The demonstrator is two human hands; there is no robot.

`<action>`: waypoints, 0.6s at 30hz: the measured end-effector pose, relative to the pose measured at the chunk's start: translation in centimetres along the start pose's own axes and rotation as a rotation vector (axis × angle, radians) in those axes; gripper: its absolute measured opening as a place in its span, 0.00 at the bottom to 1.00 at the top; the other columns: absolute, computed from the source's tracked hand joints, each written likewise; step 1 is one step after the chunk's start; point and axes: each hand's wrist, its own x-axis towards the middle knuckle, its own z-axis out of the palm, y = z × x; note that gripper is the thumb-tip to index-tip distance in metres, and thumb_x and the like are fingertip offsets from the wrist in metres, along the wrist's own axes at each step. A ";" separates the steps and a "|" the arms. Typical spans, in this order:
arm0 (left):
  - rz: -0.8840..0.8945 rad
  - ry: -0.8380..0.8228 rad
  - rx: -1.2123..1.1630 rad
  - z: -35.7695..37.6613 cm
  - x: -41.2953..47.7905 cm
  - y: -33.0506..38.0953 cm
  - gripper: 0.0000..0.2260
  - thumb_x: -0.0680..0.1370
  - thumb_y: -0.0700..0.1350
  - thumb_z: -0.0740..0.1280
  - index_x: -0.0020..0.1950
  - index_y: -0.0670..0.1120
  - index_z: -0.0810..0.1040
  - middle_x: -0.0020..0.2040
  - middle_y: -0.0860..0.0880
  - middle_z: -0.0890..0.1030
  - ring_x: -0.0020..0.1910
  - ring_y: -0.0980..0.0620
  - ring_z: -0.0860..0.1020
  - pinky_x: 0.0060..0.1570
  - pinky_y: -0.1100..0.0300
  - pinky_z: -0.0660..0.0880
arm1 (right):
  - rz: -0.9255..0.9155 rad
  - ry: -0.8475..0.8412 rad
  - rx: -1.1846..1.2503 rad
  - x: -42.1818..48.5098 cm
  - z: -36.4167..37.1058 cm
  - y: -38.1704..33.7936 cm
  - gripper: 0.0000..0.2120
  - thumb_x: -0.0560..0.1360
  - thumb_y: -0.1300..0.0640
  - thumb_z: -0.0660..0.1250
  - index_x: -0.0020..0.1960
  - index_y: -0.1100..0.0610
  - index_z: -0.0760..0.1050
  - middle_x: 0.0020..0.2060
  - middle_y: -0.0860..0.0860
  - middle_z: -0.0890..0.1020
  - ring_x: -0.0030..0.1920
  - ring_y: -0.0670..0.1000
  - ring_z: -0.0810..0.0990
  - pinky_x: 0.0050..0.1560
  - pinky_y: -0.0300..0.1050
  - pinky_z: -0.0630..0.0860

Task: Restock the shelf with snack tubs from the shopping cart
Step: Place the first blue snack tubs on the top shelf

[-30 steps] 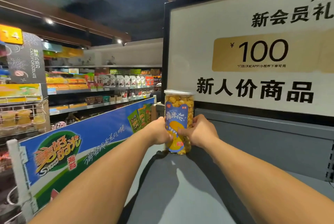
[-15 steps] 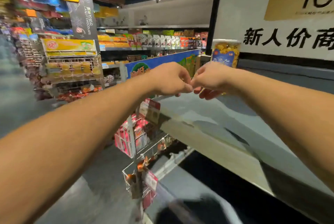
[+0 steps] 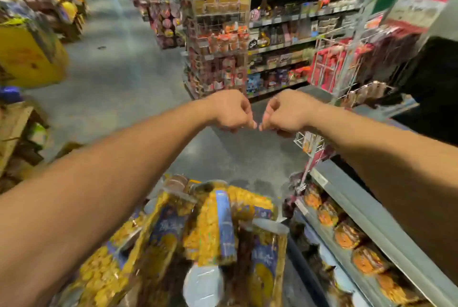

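Note:
Several clear snack tubs (image 3: pixel 215 227) of yellow popcorn with blue labels lie piled in the shopping cart at the bottom of the head view; one white lid (image 3: pixel 203 284) faces me. My left hand (image 3: pixel 230 110) and my right hand (image 3: pixel 285 113) hang in the air above and beyond the pile, knuckles almost touching, fingers curled, holding nothing. The grey shelf edge (image 3: pixel 359 210) runs along the right under my right forearm. The picture is blurred by motion.
Orange-labelled packs (image 3: pixel 347 234) fill the lower shelf on the right. A wire rack of snacks (image 3: pixel 218 33) and stocked shelves (image 3: pixel 297 21) stand ahead. Red hanging packets (image 3: pixel 332 63) sit right of them. A yellow display (image 3: pixel 27 56) is at left. The grey aisle floor (image 3: pixel 119 63) stretches ahead.
Both hands let go of the popcorn tub, which stayed on the top shelf, and drew back empty. My view swung left and down from the shelf to the cart.

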 end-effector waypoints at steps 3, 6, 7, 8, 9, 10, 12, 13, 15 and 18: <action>-0.107 -0.097 0.008 4.9 -2.3 -6.5 0.07 0.74 0.47 0.72 0.46 0.44 0.82 0.46 0.38 0.85 0.37 0.47 0.79 0.38 0.57 0.75 | 0.019 -0.136 0.048 0.6 8.6 -2.1 0.10 0.73 0.53 0.74 0.45 0.60 0.83 0.37 0.56 0.85 0.39 0.56 0.83 0.42 0.46 0.80; -0.182 -0.148 0.122 8.8 -4.4 -11.0 0.13 0.74 0.49 0.72 0.55 0.45 0.81 0.53 0.43 0.84 0.52 0.45 0.81 0.48 0.57 0.74 | 0.111 -0.200 0.057 0.9 15.1 -2.8 0.18 0.75 0.49 0.72 0.31 0.57 0.74 0.22 0.50 0.77 0.28 0.49 0.75 0.29 0.36 0.72; -0.215 -0.156 0.143 9.9 -5.0 -12.4 0.18 0.74 0.51 0.72 0.60 0.45 0.79 0.56 0.44 0.83 0.56 0.45 0.80 0.51 0.57 0.74 | 0.158 -0.213 0.060 1.0 16.8 -2.6 0.23 0.75 0.47 0.72 0.27 0.56 0.70 0.19 0.50 0.74 0.26 0.48 0.72 0.26 0.36 0.68; -0.252 -0.149 0.150 10.8 -5.7 -13.7 0.22 0.73 0.54 0.72 0.64 0.46 0.77 0.59 0.44 0.81 0.58 0.44 0.79 0.52 0.57 0.73 | 0.218 -0.219 0.090 0.9 18.1 -2.4 0.24 0.74 0.45 0.73 0.26 0.55 0.69 0.21 0.51 0.74 0.27 0.49 0.73 0.28 0.38 0.69; -0.286 -0.126 0.155 11.6 -6.4 -14.8 0.26 0.71 0.58 0.73 0.65 0.48 0.76 0.61 0.44 0.80 0.60 0.44 0.78 0.53 0.57 0.74 | 0.260 -0.233 0.115 0.8 19.7 -2.1 0.22 0.73 0.43 0.74 0.29 0.55 0.72 0.26 0.53 0.77 0.32 0.52 0.78 0.33 0.40 0.73; -0.299 -0.072 0.145 12.4 -7.4 -15.9 0.31 0.67 0.62 0.72 0.66 0.50 0.74 0.61 0.44 0.79 0.60 0.43 0.77 0.55 0.57 0.74 | 0.284 -0.242 0.133 0.7 21.0 -1.6 0.20 0.72 0.39 0.73 0.37 0.56 0.78 0.35 0.55 0.82 0.42 0.55 0.82 0.42 0.43 0.77; -0.303 0.097 0.046 14.4 -10.1 -17.8 0.44 0.58 0.70 0.68 0.71 0.52 0.69 0.65 0.45 0.74 0.64 0.43 0.74 0.62 0.53 0.73 | 0.277 -0.293 0.133 0.7 23.8 -0.5 0.33 0.67 0.30 0.71 0.56 0.57 0.82 0.53 0.55 0.83 0.56 0.56 0.81 0.54 0.46 0.77; -0.323 0.181 -0.034 15.7 -11.8 -18.6 0.50 0.56 0.70 0.68 0.75 0.53 0.63 0.68 0.45 0.71 0.67 0.43 0.71 0.65 0.52 0.71 | 0.273 -0.306 0.160 0.5 24.8 -0.2 0.36 0.65 0.28 0.70 0.58 0.57 0.81 0.54 0.54 0.83 0.54 0.55 0.80 0.53 0.45 0.75; -0.423 0.265 -0.167 18.6 -14.9 -19.7 0.58 0.56 0.67 0.75 0.79 0.53 0.52 0.72 0.45 0.66 0.71 0.43 0.66 0.68 0.51 0.67 | 0.334 -0.290 0.258 0.3 26.1 0.4 0.31 0.67 0.33 0.74 0.53 0.60 0.80 0.46 0.54 0.82 0.46 0.53 0.77 0.44 0.44 0.71; -0.563 0.255 -0.209 22.1 -16.8 -20.7 0.63 0.56 0.67 0.77 0.80 0.51 0.45 0.74 0.43 0.65 0.73 0.42 0.65 0.69 0.49 0.67 | 0.448 -0.279 0.398 0.5 27.6 0.4 0.34 0.66 0.36 0.78 0.57 0.60 0.74 0.51 0.57 0.80 0.50 0.55 0.79 0.44 0.47 0.71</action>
